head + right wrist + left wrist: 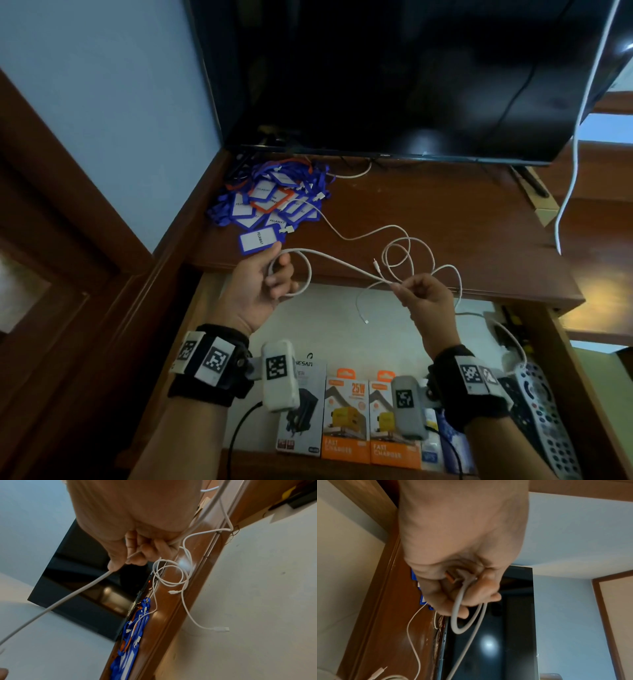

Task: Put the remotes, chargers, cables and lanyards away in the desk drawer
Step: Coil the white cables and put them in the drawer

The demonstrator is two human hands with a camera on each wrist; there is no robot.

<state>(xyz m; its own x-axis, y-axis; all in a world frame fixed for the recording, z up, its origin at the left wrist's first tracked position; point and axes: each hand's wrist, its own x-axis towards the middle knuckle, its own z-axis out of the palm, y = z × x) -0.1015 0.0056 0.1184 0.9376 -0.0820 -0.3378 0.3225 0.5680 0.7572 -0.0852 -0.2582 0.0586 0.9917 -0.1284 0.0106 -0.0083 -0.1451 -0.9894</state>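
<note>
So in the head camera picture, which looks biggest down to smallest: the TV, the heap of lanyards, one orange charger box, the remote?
1. TV, by far.
2. Heap of lanyards.
3. Orange charger box and remote: too alike to rank; both lie near the camera, and the remote is partly cut off.

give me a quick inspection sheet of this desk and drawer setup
surface: wooden desk top, open drawer below.
job's things: lanyard pile on the desk; charger boxes and remote in the drawer.
clutter: nothing seen.
grippers: left hand holds a loop of white cable; right hand pinches the same cable.
cables: thin white cable coiled loosely on the desk.
surroundings: dark TV, blue wall.
</note>
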